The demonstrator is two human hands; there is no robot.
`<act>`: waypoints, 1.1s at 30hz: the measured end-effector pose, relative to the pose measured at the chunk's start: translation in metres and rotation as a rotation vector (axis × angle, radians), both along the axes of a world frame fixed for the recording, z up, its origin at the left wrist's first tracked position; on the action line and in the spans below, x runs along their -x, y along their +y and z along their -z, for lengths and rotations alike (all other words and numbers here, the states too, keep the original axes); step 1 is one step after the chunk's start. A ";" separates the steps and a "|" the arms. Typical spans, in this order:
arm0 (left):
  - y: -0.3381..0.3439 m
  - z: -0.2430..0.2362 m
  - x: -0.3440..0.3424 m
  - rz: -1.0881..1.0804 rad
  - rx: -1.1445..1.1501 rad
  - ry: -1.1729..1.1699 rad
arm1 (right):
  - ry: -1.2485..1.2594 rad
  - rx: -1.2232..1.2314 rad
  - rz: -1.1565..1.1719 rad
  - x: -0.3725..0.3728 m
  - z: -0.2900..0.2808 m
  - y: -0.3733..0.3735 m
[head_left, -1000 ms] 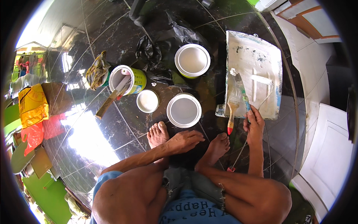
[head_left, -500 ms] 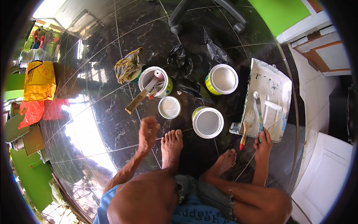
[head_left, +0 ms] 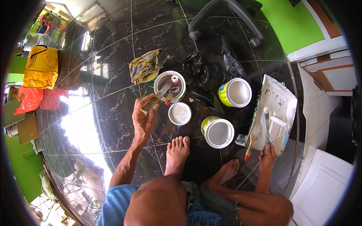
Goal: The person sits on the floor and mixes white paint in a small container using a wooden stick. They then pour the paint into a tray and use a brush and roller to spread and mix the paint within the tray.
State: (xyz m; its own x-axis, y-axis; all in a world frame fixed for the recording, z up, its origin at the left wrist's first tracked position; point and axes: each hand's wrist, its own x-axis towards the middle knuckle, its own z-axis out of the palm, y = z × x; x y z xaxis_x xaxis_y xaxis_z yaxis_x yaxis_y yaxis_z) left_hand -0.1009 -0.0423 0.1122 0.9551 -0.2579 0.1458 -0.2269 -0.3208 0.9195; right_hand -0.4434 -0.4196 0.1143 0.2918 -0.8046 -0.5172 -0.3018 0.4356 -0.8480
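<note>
My left hand (head_left: 142, 119) has its thumb and fingers around the wooden handle of a putty knife (head_left: 154, 101). The blade end rests over the rim of an open paint can (head_left: 157, 80), which also holds a small pink-and-white roller (head_left: 174, 80) and a red-tipped handle (head_left: 168, 101). My right hand (head_left: 267, 156) is closed on the blue-green handle of a paintbrush (head_left: 267, 128), whose whitened end lies over the paint tray (head_left: 283, 98). Beside it, a brush with a red-tipped handle (head_left: 248, 150) leans on the tray's near edge. A white roller (head_left: 278, 121) lies in the tray.
Two open cans of pale paint (head_left: 231, 132) (head_left: 222, 94) stand between my feet and the tray. A white lid (head_left: 180, 113) lies near the left can. A stained rag (head_left: 146, 64), black plastic bags (head_left: 196, 68) and a chair base (head_left: 211, 15) are farther off.
My left hand has moved forward to the putty knife's handle. The right hand keeps hold of the brush at the tray. The whole view has shifted slightly.
</note>
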 end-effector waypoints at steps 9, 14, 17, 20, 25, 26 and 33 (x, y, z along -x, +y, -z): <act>-0.017 -0.001 -0.025 -0.102 0.131 -0.166 | 0.015 -0.015 0.024 0.004 0.003 -0.004; -0.034 -0.025 -0.047 -0.096 0.002 -0.215 | -0.007 -0.020 0.030 0.006 0.005 -0.006; -0.038 -0.026 -0.062 -0.088 -0.036 -0.225 | -0.015 -0.034 0.026 0.008 0.004 -0.006; -0.041 -0.023 -0.071 -0.082 -0.016 -0.138 | -0.013 -0.022 0.053 0.008 0.002 -0.004; -0.053 -0.018 -0.070 -0.105 0.069 -0.138 | -0.055 0.046 0.087 0.022 -0.008 -0.010; -0.053 -0.016 -0.068 -0.111 0.081 -0.132 | -0.040 0.067 0.088 0.021 -0.012 -0.009; -0.031 0.005 -0.025 -0.011 -0.067 -0.347 | -0.030 0.167 0.040 0.008 -0.069 -0.003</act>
State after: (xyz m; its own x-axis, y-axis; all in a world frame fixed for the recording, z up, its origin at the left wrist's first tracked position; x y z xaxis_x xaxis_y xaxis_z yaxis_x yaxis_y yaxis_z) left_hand -0.0761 -0.0737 0.1067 0.8543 -0.2677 0.4455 -0.5186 -0.3816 0.7652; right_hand -0.4518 -0.4224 0.1831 0.2708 -0.8900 -0.3669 -0.2602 0.2992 -0.9180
